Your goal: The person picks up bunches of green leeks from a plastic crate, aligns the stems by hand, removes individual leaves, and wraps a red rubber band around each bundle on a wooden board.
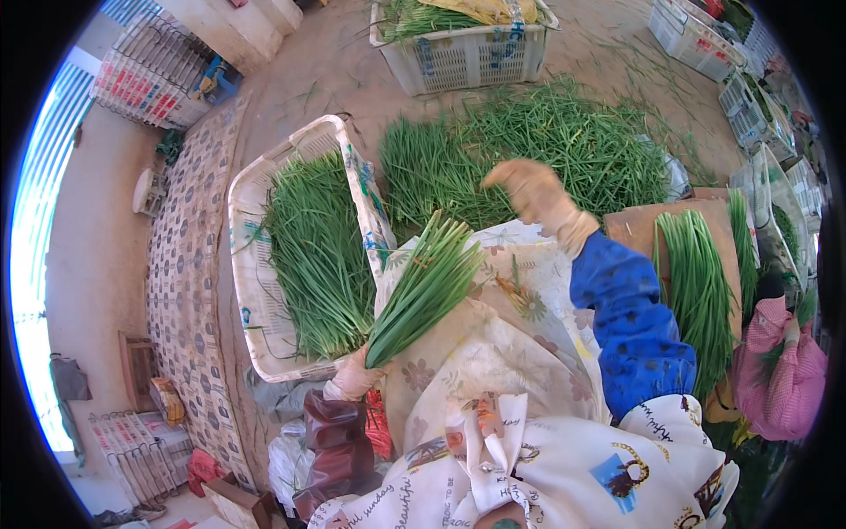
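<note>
My left hand, in a pale glove, grips a bunch of green chives by its lower part. The bunch slants up to the right, its pale cut ends uppermost, over a flower-patterned plastic sheet across my lap. My right hand, gloved and blurred by motion, hovers at the near edge of a loose heap of chives. Whether it holds anything is unclear. A few yellowed leaves lie on the sheet between my hands. Left of the bunch, a white plastic crate holds chives laid lengthwise.
Another crate of greens stands beyond the heap. At right, trimmed chives lie on a brown board, beside a person in pink. More crates line the far right. Patterned flooring runs along the left wall.
</note>
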